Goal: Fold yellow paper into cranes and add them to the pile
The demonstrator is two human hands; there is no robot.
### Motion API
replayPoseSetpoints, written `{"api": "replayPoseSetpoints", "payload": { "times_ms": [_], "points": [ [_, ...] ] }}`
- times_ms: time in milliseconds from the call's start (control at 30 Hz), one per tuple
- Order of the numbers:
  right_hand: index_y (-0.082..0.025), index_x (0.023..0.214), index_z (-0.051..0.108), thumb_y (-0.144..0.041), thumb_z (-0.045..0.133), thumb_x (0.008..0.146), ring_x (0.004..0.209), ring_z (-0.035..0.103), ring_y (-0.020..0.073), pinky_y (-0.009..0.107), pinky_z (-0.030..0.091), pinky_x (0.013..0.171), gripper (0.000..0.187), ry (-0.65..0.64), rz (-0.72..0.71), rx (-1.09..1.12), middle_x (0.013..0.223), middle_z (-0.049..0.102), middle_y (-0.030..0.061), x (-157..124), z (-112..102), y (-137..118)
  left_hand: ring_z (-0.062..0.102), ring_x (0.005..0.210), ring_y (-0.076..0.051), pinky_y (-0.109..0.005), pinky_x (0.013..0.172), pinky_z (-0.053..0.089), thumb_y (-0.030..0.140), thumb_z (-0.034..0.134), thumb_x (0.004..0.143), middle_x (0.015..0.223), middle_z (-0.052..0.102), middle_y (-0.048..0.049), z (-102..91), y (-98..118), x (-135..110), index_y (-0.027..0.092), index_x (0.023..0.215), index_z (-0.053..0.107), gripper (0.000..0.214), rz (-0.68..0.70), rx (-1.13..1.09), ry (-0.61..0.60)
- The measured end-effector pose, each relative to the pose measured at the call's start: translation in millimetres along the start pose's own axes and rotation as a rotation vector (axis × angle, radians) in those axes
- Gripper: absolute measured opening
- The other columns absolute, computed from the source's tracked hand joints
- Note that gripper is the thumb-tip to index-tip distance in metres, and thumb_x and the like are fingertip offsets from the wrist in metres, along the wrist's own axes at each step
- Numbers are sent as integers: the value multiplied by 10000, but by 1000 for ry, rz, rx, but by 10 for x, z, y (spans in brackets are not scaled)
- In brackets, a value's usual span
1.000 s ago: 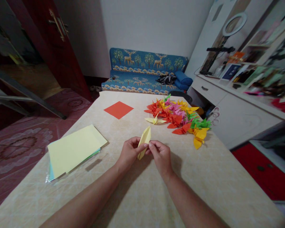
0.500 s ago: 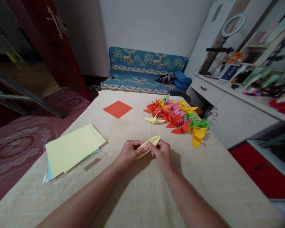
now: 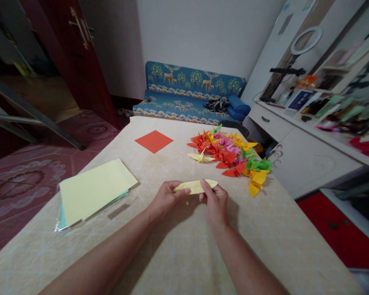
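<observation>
**A:** What's the biggest thing in front of the person?

**B:** The beige table (image 3: 178, 254), which fills most of the view. Past the table's far end stands a blue sofa (image 3: 190, 92) printed with deer and trees. Along the table's right side runs a white cabinet (image 3: 307, 151) with cluttered shelves above it.

**A:** And on the table itself?

**B:** On the table's left part lies a stack of pale yellow sheets (image 3: 95, 190), with blue and green edges showing underneath. On the table's far right part is a pile of paper cranes (image 3: 230, 153) in red, orange, pink, yellow and green. A red paper square (image 3: 154, 141) lies flat on the far middle of the table, well apart from the pile.

**A:** Where are the hands?

**B:** Both are over the middle of the table, close together. The left hand (image 3: 164, 200) pinches one end of a folded yellow paper (image 3: 195, 187) between thumb and forefinger. The right hand (image 3: 217, 203) pinches it nearer the other end in the same way, with the rest of its fingers curled in.

**A:** How does that paper sit?

**B:** It is a long, narrow, pointed shape, held level just above the table's middle, its tip pointing to the table's right side.

**A:** Anything smaller?

**B:** A single pale yellow crane (image 3: 199, 156) sits on the table just at the pile's left edge.
</observation>
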State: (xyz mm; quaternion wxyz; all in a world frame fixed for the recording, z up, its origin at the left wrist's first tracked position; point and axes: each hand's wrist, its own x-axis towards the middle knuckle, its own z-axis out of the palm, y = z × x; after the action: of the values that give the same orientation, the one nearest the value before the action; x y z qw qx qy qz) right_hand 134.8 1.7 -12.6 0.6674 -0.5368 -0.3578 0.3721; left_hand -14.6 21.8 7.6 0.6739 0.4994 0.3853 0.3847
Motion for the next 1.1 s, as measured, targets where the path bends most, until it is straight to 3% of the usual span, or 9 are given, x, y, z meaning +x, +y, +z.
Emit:
{"api": "replayPoseSetpoints", "payload": {
  "times_ms": [100, 200, 367, 500, 800, 967, 1033, 1100],
  "points": [
    [-146, 706, 651, -420, 719, 698, 428, 475, 92, 201, 379, 417, 283, -68, 54, 34, 496, 555, -28, 5, -16, -35, 405, 404, -68, -206, 414, 239, 409, 767, 647, 482, 542, 12, -61, 24, 23, 133, 605, 630, 311, 60, -69, 127],
    [-142, 703, 661, -401, 702, 717, 416, 485, 87, 183, 368, 401, 262, -215, 78, -26, 472, 555, -27, -19, -16, -104, 416, 430, -66, -201, 437, 265, 387, 766, 649, 478, 531, 26, -149, 26, 76, 140, 555, 588, 319, 127, -102, 249],
    [-144, 683, 617, -386, 700, 705, 387, 535, 91, 166, 379, 375, 257, -474, 196, -134, 500, 624, -9, -87, 39, -155, 448, 491, -53, -178, 500, 317, 312, 803, 608, 546, 554, 51, -271, 27, 169, 154, 659, 599, 263, 276, -232, 354],
    [-153, 754, 571, -436, 670, 716, 420, 608, 125, 167, 403, 339, 303, -657, 331, -185, 621, 688, 22, -140, 83, -117, 488, 516, -62, -181, 519, 342, 317, 824, 582, 604, 611, 37, -285, 23, 193, 161, 778, 637, 312, 254, -301, 400],
    [-150, 697, 529, -506, 586, 777, 383, 576, 96, 142, 384, 333, 370, -688, 277, -182, 555, 641, 2, -172, 134, -123, 439, 498, -54, -194, 511, 332, 395, 806, 600, 564, 576, 35, -284, 23, 183, 140, 733, 676, 315, 301, -272, 483],
    [-150, 695, 525, -499, 579, 790, 372, 558, 83, 132, 361, 321, 366, -634, 257, -165, 562, 638, 3, -185, 161, -111, 536, 585, -78, -185, 549, 400, 417, 737, 700, 693, 637, 1, -221, 61, 131, 148, 813, 678, 298, 293, -283, 394],
    [-153, 726, 533, -511, 587, 776, 361, 552, 86, 135, 352, 309, 366, -594, 268, -155, 561, 637, 2, -187, 168, -100, 596, 650, -107, -201, 573, 441, 407, 727, 717, 822, 682, -43, -145, 69, 84, 147, 917, 674, 332, 261, -272, 252],
    [-151, 767, 551, -520, 596, 763, 353, 552, 91, 143, 363, 310, 372, -570, 280, -147, 559, 633, -3, -189, 177, -92, 601, 577, -105, -212, 510, 447, 367, 754, 696, 915, 699, -81, -60, 57, 40, 141, 995, 649, 389, 174, -267, 80]
  ]
}}
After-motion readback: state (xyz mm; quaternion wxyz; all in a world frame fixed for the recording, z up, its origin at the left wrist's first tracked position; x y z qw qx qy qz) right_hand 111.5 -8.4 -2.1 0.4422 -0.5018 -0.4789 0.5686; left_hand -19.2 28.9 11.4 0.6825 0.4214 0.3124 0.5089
